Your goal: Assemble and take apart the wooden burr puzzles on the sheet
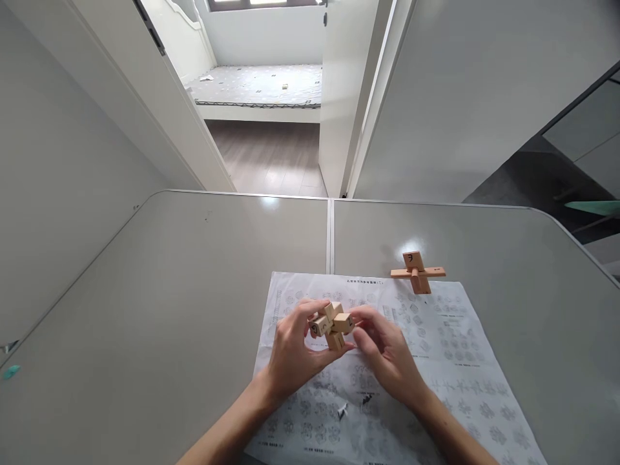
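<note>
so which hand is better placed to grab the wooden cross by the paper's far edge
Probably the right hand: it is nearer the wooden cross and is only at the side of the wooden blocks, which the left hand appears to hold.

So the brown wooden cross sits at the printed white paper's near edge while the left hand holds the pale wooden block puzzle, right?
Not near: the head view shows the cross at the far edge of the paper. The rest holds.
</note>
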Tool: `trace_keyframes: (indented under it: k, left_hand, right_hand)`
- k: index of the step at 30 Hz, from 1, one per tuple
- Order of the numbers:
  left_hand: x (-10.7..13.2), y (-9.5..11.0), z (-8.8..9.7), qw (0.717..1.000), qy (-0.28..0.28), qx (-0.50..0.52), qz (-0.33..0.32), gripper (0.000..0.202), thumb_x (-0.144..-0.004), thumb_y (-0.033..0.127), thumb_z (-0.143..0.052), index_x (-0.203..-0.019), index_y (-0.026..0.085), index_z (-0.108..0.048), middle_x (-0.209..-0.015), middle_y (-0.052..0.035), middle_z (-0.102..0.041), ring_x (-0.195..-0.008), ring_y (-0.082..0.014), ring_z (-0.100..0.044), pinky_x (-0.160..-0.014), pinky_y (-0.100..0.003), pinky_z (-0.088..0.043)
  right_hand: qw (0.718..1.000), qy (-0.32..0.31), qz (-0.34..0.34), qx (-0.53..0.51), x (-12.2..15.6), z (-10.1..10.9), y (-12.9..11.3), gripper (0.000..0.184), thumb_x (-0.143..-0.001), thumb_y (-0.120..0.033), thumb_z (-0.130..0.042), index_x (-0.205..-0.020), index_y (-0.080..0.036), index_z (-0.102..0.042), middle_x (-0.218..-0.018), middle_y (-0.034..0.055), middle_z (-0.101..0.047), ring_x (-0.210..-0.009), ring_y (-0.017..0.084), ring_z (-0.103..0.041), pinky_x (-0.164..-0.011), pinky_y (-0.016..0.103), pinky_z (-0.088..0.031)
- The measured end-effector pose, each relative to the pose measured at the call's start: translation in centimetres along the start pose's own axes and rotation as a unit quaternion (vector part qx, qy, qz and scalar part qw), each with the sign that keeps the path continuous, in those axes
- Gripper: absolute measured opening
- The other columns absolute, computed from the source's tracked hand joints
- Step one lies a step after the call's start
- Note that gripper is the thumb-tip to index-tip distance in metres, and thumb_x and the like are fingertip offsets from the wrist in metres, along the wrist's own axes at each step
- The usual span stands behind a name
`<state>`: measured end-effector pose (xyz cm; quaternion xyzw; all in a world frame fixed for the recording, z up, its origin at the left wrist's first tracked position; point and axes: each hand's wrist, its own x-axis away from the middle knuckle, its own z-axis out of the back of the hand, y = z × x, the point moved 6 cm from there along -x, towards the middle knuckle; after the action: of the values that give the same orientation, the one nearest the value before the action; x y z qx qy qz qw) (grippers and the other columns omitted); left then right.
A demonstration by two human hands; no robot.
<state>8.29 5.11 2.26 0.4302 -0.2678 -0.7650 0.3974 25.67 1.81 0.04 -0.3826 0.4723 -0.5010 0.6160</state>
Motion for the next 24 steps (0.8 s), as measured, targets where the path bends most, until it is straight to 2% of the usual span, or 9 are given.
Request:
trace_keyframes:
  k: [2, 5, 8, 12, 17, 21, 24]
  left_hand:
    - [0.0, 0.3, -0.1, 0.999, -0.003, -0.011, -0.031, 0.053, -0.088, 0.035, -0.086, -0.129, 0.029, -0.053, -0.104, -0.0035, -0.075, -0.073, -0.0135, -0.067, -0.064, -0.024, -0.057]
    - [0.2, 0.7, -0.3, 0.996, -0.011, -0.034, -0.078, 0.051, -0.091, 0.027, -0.081, -0.133, 0.027, -0.052, -0.108, -0.0060, -0.074, -0.076, -0.0155, -0.071, -0.063, -0.026, -0.058]
    - [0.4, 1.2, -0.5, 0.990, -0.019, -0.077, -0.119, 0.051, -0.091, 0.018, -0.076, -0.136, 0.024, -0.052, -0.111, -0.0095, -0.072, -0.082, -0.0191, -0.075, -0.065, -0.028, -0.061]
    - [0.5, 1.5, -0.6, 0.985, -0.028, -0.109, -0.132, 0.052, -0.090, 0.015, -0.074, -0.137, 0.022, -0.050, -0.109, -0.0091, -0.070, -0.070, -0.0151, -0.072, -0.058, -0.026, -0.059]
    - [0.5, 1.3, -0.8, 0.988, -0.029, -0.091, -0.121, 0.054, -0.088, 0.015, -0.076, -0.134, 0.023, -0.050, -0.107, -0.0076, -0.071, -0.069, -0.0140, -0.069, -0.058, -0.025, -0.058]
    - [0.5, 0.6, -0.9, 0.996, -0.028, -0.050, -0.070, 0.054, -0.087, 0.022, -0.081, -0.131, 0.026, -0.051, -0.106, -0.0048, -0.070, -0.071, -0.0132, -0.067, -0.059, -0.023, -0.057]
    - [0.2, 0.1, -0.6, 1.000, -0.019, 0.007, -0.013, 0.056, -0.084, 0.028, -0.087, -0.127, 0.028, -0.052, -0.103, -0.0018, -0.067, -0.072, -0.0126, -0.063, -0.061, -0.023, -0.056]
  right_hand:
    - [0.999, -0.036, 0.005, 0.003, -0.1, -0.5, -0.5, 0.013, -0.103, -0.034, -0.064, -0.109, -0.023, -0.066, -0.089, 0.0020, -0.070, -0.067, 0.016, -0.063, -0.062, 0.028, -0.054]
    - [0.998, -0.064, -0.003, 0.006, -0.2, -1.2, -1.0, 0.013, -0.098, -0.034, -0.071, -0.097, -0.022, -0.065, -0.084, 0.0009, -0.066, -0.068, 0.017, -0.059, -0.062, 0.027, -0.051]
    - [0.998, -0.061, -0.026, -0.003, -0.3, -1.6, -1.1, 0.012, -0.098, -0.030, -0.070, -0.091, -0.022, -0.064, -0.075, -0.0017, -0.059, -0.064, 0.015, -0.053, -0.057, 0.025, -0.045]
    - [0.999, -0.042, -0.024, 0.003, -0.1, -1.7, -1.1, 0.018, -0.100, -0.026, -0.065, -0.083, -0.021, -0.060, -0.069, -0.0037, -0.052, -0.060, 0.013, -0.044, -0.055, 0.025, -0.038]
    - [0.999, -0.048, -0.013, 0.010, 0.0, -1.9, -1.2, 0.023, -0.102, -0.029, -0.061, -0.081, -0.022, -0.056, -0.069, -0.0027, -0.052, -0.061, 0.014, -0.043, -0.056, 0.026, -0.039]
    - [0.999, -0.032, 0.008, 0.033, -0.1, -1.6, -1.4, 0.031, -0.104, -0.032, -0.060, -0.076, -0.022, -0.051, -0.066, -0.0032, -0.051, -0.058, 0.013, -0.043, -0.053, 0.026, -0.039]
    - [0.999, -0.027, 0.017, 0.020, 0.0, -1.4, -1.3, 0.028, -0.107, -0.040, -0.058, -0.085, -0.022, -0.061, -0.069, -0.0009, -0.061, -0.058, 0.015, -0.053, -0.054, 0.026, -0.045]
